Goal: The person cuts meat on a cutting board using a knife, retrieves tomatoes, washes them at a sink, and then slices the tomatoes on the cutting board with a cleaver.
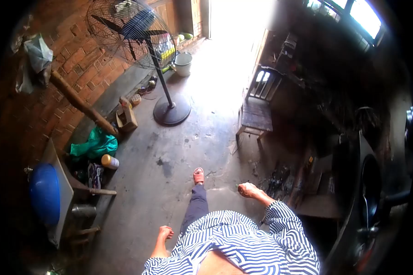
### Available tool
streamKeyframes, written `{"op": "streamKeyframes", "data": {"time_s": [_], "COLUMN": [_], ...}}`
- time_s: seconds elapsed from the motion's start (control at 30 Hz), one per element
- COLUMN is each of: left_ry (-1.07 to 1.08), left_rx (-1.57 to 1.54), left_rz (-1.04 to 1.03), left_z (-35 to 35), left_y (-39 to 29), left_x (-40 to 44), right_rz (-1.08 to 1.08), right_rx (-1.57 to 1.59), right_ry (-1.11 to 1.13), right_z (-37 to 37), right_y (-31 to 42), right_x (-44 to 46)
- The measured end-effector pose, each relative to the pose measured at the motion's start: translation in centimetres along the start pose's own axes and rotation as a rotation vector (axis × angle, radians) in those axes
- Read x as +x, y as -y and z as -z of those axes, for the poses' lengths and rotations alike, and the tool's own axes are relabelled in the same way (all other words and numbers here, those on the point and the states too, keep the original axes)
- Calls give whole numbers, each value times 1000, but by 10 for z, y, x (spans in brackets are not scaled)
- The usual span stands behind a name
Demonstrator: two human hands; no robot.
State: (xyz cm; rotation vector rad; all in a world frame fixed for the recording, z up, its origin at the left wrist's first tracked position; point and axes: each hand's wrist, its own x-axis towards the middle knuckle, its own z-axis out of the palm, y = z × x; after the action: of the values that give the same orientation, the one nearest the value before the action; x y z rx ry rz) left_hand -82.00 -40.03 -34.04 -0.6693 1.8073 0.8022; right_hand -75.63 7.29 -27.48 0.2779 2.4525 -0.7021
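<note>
My left hand (166,232) hangs low beside my striped shirt (243,238), its fingers curled into a loose fist with nothing showing in it. Farther forward on the right, my right hand (248,189) is closed above the concrete floor (170,197). A small dark patch shows at its fingers, too small to name. Neither hand touches any furniture. One foot in a pink sandal (198,176) is stretched out ahead on the floor.
A standing fan (172,110) and a white bucket (183,65) stand ahead, left of the bright doorway (234,27). A wooden chair (257,114) is on the right. At left are a table with a blue basin (45,195), a green bag (96,143) and a leaning log (82,103). A wok (371,192) sits far right.
</note>
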Motion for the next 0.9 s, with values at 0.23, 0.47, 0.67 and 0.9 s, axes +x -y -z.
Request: {"op": "streamKeyframes", "data": {"time_s": [0.23, 0.47, 0.67, 0.9], "left_ry": [-248, -127, 44, -76], "left_rx": [505, 606, 576, 685], "left_rz": [-344, -928, -1109, -721], "left_z": [10, -74, -148, -132], "left_y": [-208, -547, -726, -809], "left_x": [155, 124, 117, 170], "right_rz": [-163, -212, -218, -108], "right_rx": [82, 48, 82, 196], "right_ry": [224, 90, 147, 29], "right_z": [94, 207, 309, 446], "right_y": [-51, -62, -124, -168], "right_x": [96, 159, 244, 339]}}
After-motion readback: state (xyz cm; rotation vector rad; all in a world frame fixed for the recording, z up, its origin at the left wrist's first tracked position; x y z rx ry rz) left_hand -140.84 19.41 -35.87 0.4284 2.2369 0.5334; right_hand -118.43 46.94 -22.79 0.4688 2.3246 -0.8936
